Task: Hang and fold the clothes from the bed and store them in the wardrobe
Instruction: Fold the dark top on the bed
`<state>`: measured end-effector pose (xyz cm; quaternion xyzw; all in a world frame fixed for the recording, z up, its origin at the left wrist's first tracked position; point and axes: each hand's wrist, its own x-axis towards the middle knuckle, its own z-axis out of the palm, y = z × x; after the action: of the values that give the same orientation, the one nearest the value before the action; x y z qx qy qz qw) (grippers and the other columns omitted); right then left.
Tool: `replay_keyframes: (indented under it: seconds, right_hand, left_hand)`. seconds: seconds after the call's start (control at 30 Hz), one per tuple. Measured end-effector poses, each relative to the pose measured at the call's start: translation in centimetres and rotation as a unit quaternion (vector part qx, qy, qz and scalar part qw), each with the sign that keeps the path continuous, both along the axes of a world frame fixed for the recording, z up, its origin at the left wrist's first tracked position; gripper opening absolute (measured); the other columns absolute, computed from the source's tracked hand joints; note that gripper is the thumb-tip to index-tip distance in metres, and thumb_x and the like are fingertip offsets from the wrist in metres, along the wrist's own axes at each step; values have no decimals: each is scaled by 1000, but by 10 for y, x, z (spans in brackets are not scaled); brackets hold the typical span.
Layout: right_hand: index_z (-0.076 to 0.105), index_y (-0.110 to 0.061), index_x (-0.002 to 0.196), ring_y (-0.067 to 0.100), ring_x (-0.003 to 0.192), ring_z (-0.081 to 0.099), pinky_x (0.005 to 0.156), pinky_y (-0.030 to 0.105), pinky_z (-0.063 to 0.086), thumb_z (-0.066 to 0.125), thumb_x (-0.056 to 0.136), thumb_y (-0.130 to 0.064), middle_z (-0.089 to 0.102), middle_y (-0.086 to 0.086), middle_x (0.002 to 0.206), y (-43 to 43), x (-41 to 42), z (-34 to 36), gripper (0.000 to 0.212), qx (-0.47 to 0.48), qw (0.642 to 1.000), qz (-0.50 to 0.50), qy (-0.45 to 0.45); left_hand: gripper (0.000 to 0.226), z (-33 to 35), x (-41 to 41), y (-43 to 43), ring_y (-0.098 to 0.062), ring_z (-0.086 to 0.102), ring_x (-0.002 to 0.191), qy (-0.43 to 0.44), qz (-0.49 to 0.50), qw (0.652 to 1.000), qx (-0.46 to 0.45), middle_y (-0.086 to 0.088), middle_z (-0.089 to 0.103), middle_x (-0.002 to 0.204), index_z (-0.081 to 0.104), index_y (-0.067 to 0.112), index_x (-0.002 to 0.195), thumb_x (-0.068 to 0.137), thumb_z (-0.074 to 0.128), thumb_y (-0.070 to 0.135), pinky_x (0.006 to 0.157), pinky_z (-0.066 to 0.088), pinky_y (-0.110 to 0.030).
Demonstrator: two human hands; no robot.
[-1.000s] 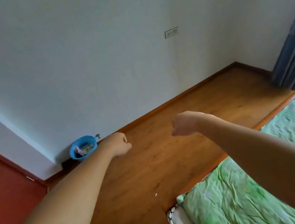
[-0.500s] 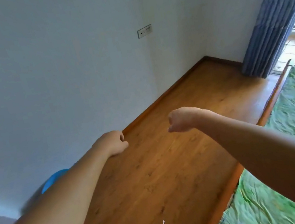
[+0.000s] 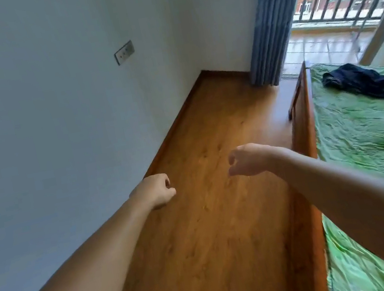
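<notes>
Head view: wooden floor (image 3: 216, 243) alongside green-sheeted bed (image 3: 364, 140); dark crumpled garment (image 3: 359, 82) lying at bed's far end, well apart from both hands. Over floor, left hand (image 3: 155, 190) curled tight, empty; right hand (image 3: 247, 160) loosely curled, empty.

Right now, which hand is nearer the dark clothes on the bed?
Right. The right hand hangs over the floor beside the bed, with the clothes far ahead to its right. The left hand is farther left, near the wall.
</notes>
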<state>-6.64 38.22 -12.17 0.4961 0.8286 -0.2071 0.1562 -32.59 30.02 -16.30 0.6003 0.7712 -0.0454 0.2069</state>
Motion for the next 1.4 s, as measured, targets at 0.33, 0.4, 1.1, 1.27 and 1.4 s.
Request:
replay_keyframes:
  seconds: [0.33, 0.4, 1.1, 1.27, 1.4]
  right_hand:
    - [63, -17, 130, 17, 93, 61, 65, 22, 48, 59, 99, -45, 64, 4, 118, 142, 101, -14, 42, 0, 987, -155, 50]
    - [63, -20, 129, 14, 87, 59, 57, 18, 41, 62, 97, -46, 62, 0, 112, 182, 126, -15, 41, -3, 982, -178, 67]
    - [66, -11, 116, 29, 102, 63, 85, 35, 52, 59, 94, -46, 69, 11, 114, 518, 359, -38, 42, -8, 899, -437, -5]
    - [62, -14, 120, 28, 107, 61, 86, 34, 49, 60, 95, -46, 65, 10, 123, 591, 378, -50, 41, -31, 864, -502, -18]
    - [59, -14, 131, 29, 117, 59, 94, 35, 49, 59, 97, -46, 62, 10, 133, 632, 400, -58, 47, -52, 838, -543, -34]
  left_hand:
    - [35, 2, 93, 208, -15, 61, 107, 2, -144, 989, 15, 3, 62, 126, 57, 27, 127, 95, 58, 42, 81, 52, -27]
    - [36, 7, 119, 257, -15, 61, 106, 14, -167, 986, 17, 3, 62, 125, 58, 27, 127, 95, 58, 42, 83, 54, -28]
    - [26, -23, 371, 723, -11, 62, 86, -32, -416, 904, 91, 6, 64, 106, 63, 28, 112, 92, 61, 45, 70, 59, -30]
    - [21, -34, 395, 838, -9, 60, 83, -57, -463, 883, 60, 12, 58, 97, 63, 33, 110, 92, 61, 44, 64, 56, -25]
    - [11, -38, 425, 910, -2, 52, 72, -71, -501, 862, 36, 19, 50, 84, 53, 42, 93, 91, 63, 46, 54, 43, -19]
